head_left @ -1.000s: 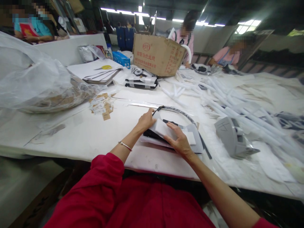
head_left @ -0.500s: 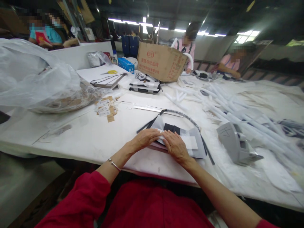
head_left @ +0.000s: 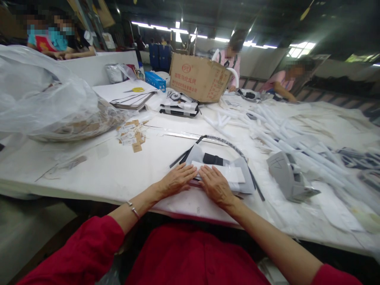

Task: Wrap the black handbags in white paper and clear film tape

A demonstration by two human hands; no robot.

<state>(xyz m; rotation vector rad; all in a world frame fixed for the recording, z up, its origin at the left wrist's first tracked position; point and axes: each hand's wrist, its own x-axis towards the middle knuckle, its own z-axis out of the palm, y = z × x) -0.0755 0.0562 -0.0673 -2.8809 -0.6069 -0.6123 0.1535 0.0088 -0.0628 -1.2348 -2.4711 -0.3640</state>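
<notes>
My left hand (head_left: 175, 180) and my right hand (head_left: 216, 185) lie flat side by side, fingers stretched out, pressing the near edge of a folded grey-and-white packet (head_left: 233, 174) on the white table (head_left: 118, 170). A black band (head_left: 213, 159) sits in the packet's middle, and a thin dark curved strap (head_left: 228, 143) arcs behind it. Neither hand grips anything.
A grey moulded piece (head_left: 286, 178) lies right of the packet, with several white tubes (head_left: 285, 130) beyond. A big plastic bag (head_left: 50, 103) fills the left. A cardboard box (head_left: 198, 77), paper stacks (head_left: 130, 97) and small tags (head_left: 130, 136) sit further back. Other people work at the far side.
My hands held the packet up and folded a white sheet a second ago; they have since laid it down and flattened onto its near edge. The view shifted slightly.
</notes>
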